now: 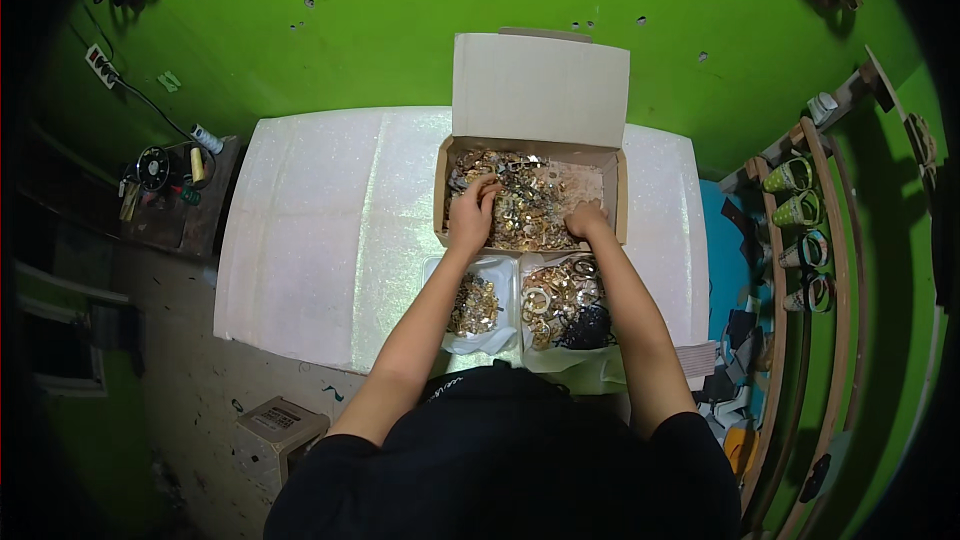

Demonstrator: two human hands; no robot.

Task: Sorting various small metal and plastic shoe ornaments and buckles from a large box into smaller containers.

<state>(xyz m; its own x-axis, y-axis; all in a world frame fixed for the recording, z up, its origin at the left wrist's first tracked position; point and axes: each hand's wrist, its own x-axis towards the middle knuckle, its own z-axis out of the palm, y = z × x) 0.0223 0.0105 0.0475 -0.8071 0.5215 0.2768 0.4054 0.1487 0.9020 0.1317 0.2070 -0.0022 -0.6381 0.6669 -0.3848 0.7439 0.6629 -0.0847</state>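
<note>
An open cardboard box (442, 202) holds a heap of small shiny gold, silver and dark metal pieces (530, 195), which look like buckles or similar fittings. My left hand (471, 215) reaches into its left side, fingers and thumb bent together over the heap; what they pinch is too small to make out. At the right side, my right hand (587, 220) is closed with its fingers down at the pieces' edge, and its grip is hidden. In front stand a white tub (503, 285) of small metal pieces and a lined container (530, 342) with gold pieces, rings and a black tangle.
The box's lid (541, 88) stands up against the green wall. A pale sheet covers the table (300, 230). Thread spools (206, 138) sit on a side stand at left. At right, a wooden rack (840, 240) holds sandals (797, 208). A carton (278, 430) is on the floor.
</note>
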